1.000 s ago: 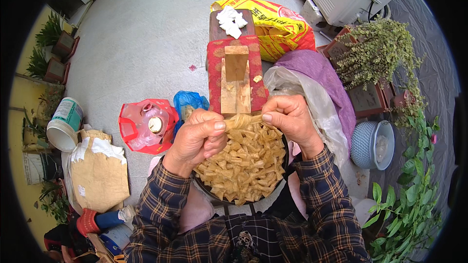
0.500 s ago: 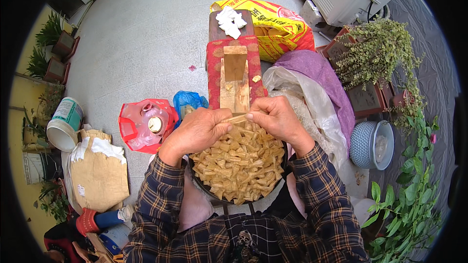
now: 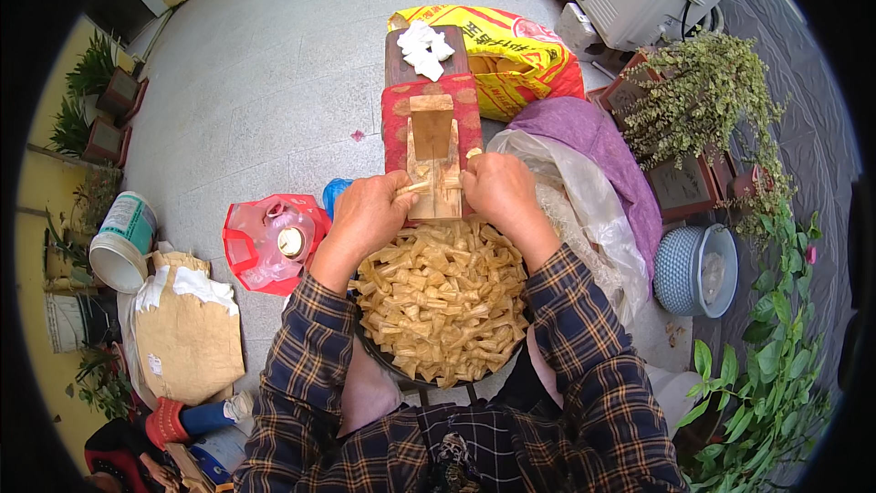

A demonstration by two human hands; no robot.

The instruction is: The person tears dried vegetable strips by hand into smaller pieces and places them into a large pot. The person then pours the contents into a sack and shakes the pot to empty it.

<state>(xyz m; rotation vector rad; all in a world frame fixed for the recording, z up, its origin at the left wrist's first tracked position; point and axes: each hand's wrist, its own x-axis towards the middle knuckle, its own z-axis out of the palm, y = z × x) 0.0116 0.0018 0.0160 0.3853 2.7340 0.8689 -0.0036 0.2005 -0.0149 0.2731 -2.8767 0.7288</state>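
In front of me stands a wooden device (image 3: 431, 204), a board with an upright block (image 3: 432, 119), on a red patterned cloth (image 3: 396, 132). My left hand (image 3: 368, 212) is closed, pinching the left end of a thin tan strip (image 3: 417, 187) laid across the board. My right hand (image 3: 500, 192) is closed at the strip's other end; its fingertips are partly hidden. Below the hands, a dark round pan holds a heap of tan, translucent bow-tie-shaped pieces (image 3: 443, 301), with pinched middles or ends. What the pieces are made of, I cannot tell.
A crumpled white cloth (image 3: 424, 47) lies at the bench's far end, beside a yellow-red sack (image 3: 538, 41). Leftward are a red plastic bag (image 3: 245, 242), a cardboard piece (image 3: 187, 338) and a tipped white bucket (image 3: 123, 237). A blue-grey basket (image 3: 680, 269) and potted plants (image 3: 703, 110) stand right.
Both hands have moved forward from above the heap to the wooden device and farther apart, carrying the tan strip. It now lies across the board.
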